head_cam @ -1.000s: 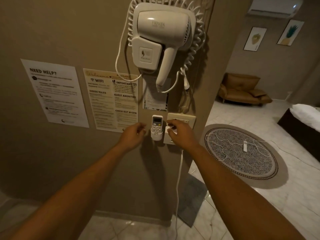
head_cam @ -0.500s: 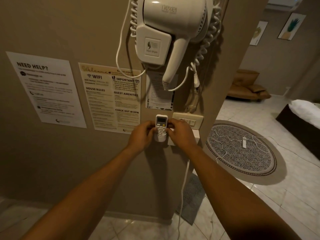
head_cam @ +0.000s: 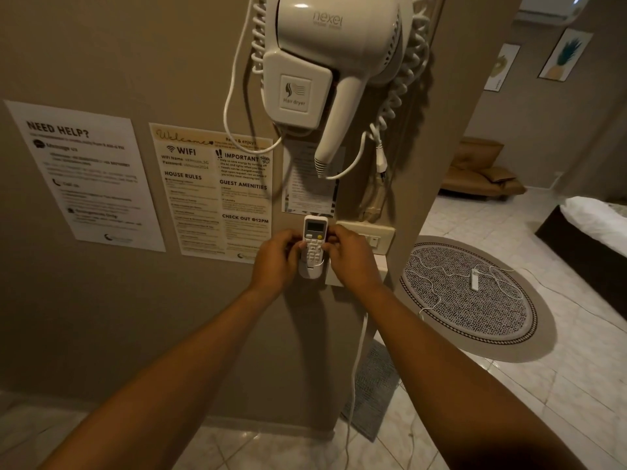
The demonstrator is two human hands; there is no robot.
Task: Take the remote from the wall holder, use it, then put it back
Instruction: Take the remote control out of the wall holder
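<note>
Your left hand (head_cam: 276, 257) and right hand (head_cam: 351, 256) both pinch the one remote (head_cam: 314, 242) by its sides, fingertips closed on it. It sits upright in the single wall holder (head_cam: 310, 271) (lower end inside the cup), so judging by that, lifting out, using and returning all remain. Farther up: three notices (head_cam: 210, 191), one hair dryer (head_cam: 325, 62). Beyond, one round rug (head_cam: 475, 300).

You see a remote (head_cam: 315, 239) of smooth white plastic seated in a glossy plastic wall holder (head_cam: 310, 272). The hair dryer (head_cam: 334, 39) shell is glossy plastic. The notices (head_cam: 84, 174) are matt paper. The wall (head_cam: 101, 52) is matt painted; the floor tiles (head_cam: 559, 385) are polished.
</note>
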